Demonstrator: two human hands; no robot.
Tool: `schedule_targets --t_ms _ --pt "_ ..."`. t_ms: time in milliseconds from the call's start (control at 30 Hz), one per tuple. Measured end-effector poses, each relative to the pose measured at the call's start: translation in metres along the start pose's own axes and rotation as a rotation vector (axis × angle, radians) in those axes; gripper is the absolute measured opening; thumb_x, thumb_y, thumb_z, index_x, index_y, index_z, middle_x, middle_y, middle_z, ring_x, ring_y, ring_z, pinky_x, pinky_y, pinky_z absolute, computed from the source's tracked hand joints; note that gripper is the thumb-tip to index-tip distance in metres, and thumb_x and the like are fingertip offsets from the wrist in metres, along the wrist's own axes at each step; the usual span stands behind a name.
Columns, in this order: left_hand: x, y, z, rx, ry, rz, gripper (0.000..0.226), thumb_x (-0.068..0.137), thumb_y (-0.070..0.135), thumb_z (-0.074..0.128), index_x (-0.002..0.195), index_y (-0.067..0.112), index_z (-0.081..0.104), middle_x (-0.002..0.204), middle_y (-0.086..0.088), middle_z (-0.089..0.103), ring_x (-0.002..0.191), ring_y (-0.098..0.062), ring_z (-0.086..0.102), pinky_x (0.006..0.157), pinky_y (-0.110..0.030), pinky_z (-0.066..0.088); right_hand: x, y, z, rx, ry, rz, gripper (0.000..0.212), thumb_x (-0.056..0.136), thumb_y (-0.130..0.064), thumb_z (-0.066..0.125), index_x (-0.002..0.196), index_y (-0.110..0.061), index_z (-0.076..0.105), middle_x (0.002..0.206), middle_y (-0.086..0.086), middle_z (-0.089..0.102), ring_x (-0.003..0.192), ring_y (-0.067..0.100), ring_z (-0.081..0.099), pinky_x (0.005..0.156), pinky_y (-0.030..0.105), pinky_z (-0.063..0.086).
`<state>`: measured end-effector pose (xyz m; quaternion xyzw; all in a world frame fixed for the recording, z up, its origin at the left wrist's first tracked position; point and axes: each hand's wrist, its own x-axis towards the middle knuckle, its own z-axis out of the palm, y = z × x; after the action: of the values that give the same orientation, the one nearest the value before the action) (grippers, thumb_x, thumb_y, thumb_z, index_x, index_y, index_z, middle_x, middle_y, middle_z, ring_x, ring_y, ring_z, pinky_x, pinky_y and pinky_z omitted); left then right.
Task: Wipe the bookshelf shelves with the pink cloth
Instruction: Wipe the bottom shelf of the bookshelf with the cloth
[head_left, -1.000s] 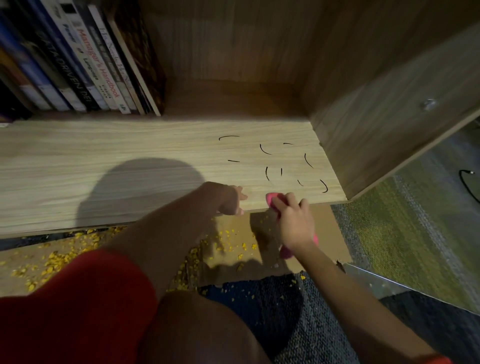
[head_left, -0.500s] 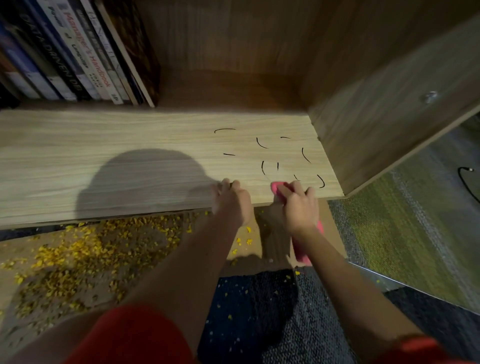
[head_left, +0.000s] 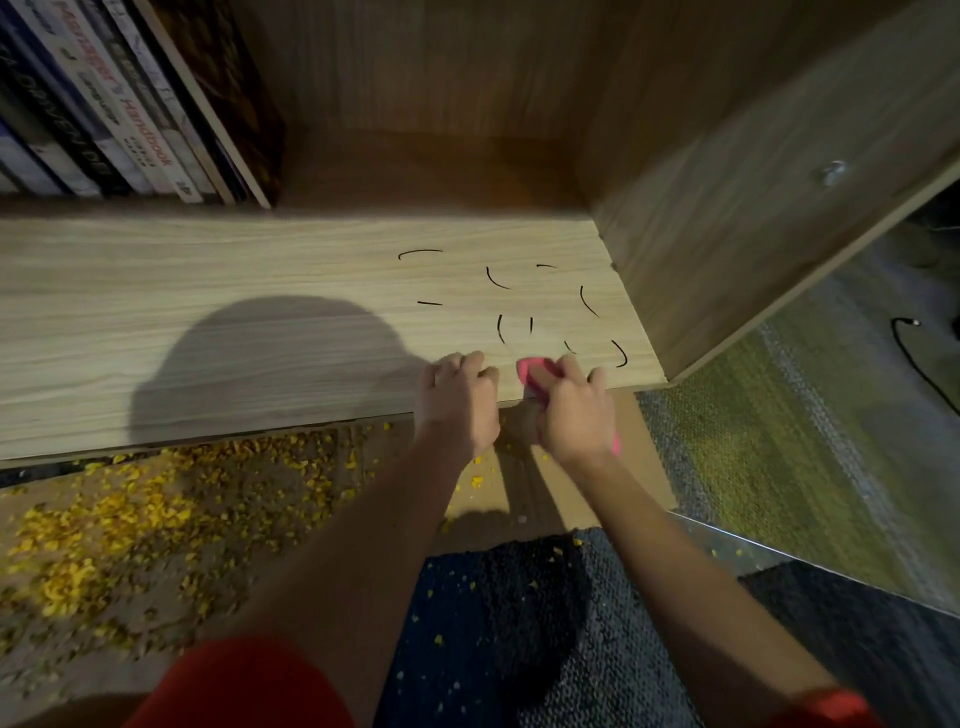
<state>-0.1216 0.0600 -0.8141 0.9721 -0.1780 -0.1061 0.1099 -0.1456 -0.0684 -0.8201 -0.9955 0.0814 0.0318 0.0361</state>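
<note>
The light wooden shelf (head_left: 260, 322) runs across the view, with several short black pen marks (head_left: 498, 278) near its right end. My right hand (head_left: 574, 410) grips the pink cloth (head_left: 531, 370) at the shelf's front edge, just below the marks; most of the cloth is hidden under the hand, and a bit shows at the wrist. My left hand (head_left: 454, 400) rests on the front edge beside it, fingers curled over the lip.
Books (head_left: 130, 104) stand upright at the back left. The bookshelf's side panel (head_left: 753, 234) closes the right end. Yellow crumbs (head_left: 156, 509) litter the brown board below the shelf. A dark mat (head_left: 519, 623) and green carpet (head_left: 779, 441) lie beneath.
Both hands rose from below the front edge onto the shelf lip. The pink cloth now lies closer to the pen marks. The view moved nearer to the shelf.
</note>
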Motion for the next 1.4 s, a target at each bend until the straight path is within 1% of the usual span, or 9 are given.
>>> schedule_targets --t_ms 67,167,300,500,767,900,1133,1267,1400 --pt "-0.001 -0.002 0.006 -0.011 -0.032 -0.006 0.048 0.095 0.02 0.042 0.143 0.021 0.032 0.152 0.003 0.02 0.138 -0.02 0.021 0.108 -0.034 0.022 -0.024 0.011 0.005 0.023 0.011 -0.06 0.048 0.09 -0.006 0.045 0.132 -0.029 0.048 0.13 0.002 0.043 0.106 0.03 0.038 0.076 0.034 0.034" --pt "0.0 0.0 0.007 0.008 -0.064 -0.015 0.051 0.097 0.02 0.04 0.145 0.019 0.026 0.154 0.001 0.015 0.138 -0.021 0.019 0.108 -0.035 0.023 -0.002 0.04 -0.002 0.007 0.034 0.039 0.051 0.09 -0.003 0.047 0.131 -0.033 0.049 0.129 0.001 0.044 0.107 0.031 0.039 0.086 0.037 0.037" --pt "0.004 0.009 0.007 0.021 -0.049 -0.051 0.052 0.095 0.024 0.042 0.144 0.013 0.029 0.153 -0.002 0.02 0.137 -0.024 0.023 0.108 -0.035 0.024 0.05 0.034 -0.008 0.055 0.015 0.19 0.041 0.093 -0.006 0.039 0.129 -0.02 0.053 0.126 0.008 0.044 0.112 0.034 0.038 0.092 0.042 0.035" --pt "0.009 0.009 0.004 -0.066 -0.086 -0.038 0.052 0.094 0.024 0.045 0.143 0.012 0.032 0.153 -0.002 0.02 0.141 -0.02 0.019 0.11 -0.033 0.025 -0.003 0.023 0.0 -0.017 0.001 0.034 0.052 0.088 -0.004 0.049 0.134 -0.027 0.043 0.132 0.003 0.037 0.113 0.033 0.036 0.088 0.039 0.037" --pt "0.012 0.005 0.004 -0.095 -0.069 -0.029 0.048 0.095 0.022 0.047 0.142 0.015 0.036 0.151 0.001 0.024 0.14 -0.017 0.02 0.109 -0.03 0.027 0.049 0.019 -0.013 0.054 -0.022 0.158 0.04 0.09 -0.006 0.043 0.128 -0.016 0.05 0.127 0.008 0.04 0.114 0.035 0.037 0.092 0.043 0.035" --pt "0.014 0.006 0.003 -0.085 -0.072 -0.038 0.046 0.096 0.022 0.046 0.141 0.016 0.037 0.15 0.002 0.026 0.138 -0.017 0.023 0.106 -0.031 0.032 0.005 0.023 -0.004 -0.032 -0.004 0.066 0.049 0.091 -0.007 0.046 0.136 -0.024 0.04 0.133 0.004 0.036 0.117 0.034 0.034 0.09 0.04 0.035" --pt "0.017 0.008 0.006 -0.083 -0.067 -0.066 0.04 0.097 0.015 0.043 0.137 0.015 0.042 0.146 -0.001 0.032 0.135 -0.018 0.028 0.104 -0.031 0.034 0.055 0.024 -0.01 0.057 -0.016 0.147 0.04 0.093 -0.008 0.039 0.131 -0.018 0.049 0.127 0.008 0.039 0.113 0.035 0.037 0.091 0.043 0.035" --pt "0.018 0.008 0.006 -0.083 -0.078 -0.071 0.041 0.096 0.011 0.046 0.137 0.014 0.043 0.145 -0.002 0.033 0.133 -0.02 0.03 0.104 -0.033 0.036 0.003 0.029 -0.003 -0.002 -0.006 0.059 0.054 0.089 -0.006 0.052 0.138 -0.024 0.039 0.133 0.004 0.035 0.115 0.034 0.035 0.091 0.04 0.036" --pt "0.02 0.01 0.003 -0.051 -0.085 -0.081 0.032 0.093 0.01 0.052 0.125 0.01 0.051 0.133 -0.004 0.041 0.124 -0.022 0.037 0.096 -0.033 0.042 0.026 0.065 -0.002 0.023 0.03 0.192 0.054 0.09 -0.001 0.044 0.138 -0.027 0.043 0.131 0.006 0.039 0.112 0.036 0.036 0.092 0.043 0.036"
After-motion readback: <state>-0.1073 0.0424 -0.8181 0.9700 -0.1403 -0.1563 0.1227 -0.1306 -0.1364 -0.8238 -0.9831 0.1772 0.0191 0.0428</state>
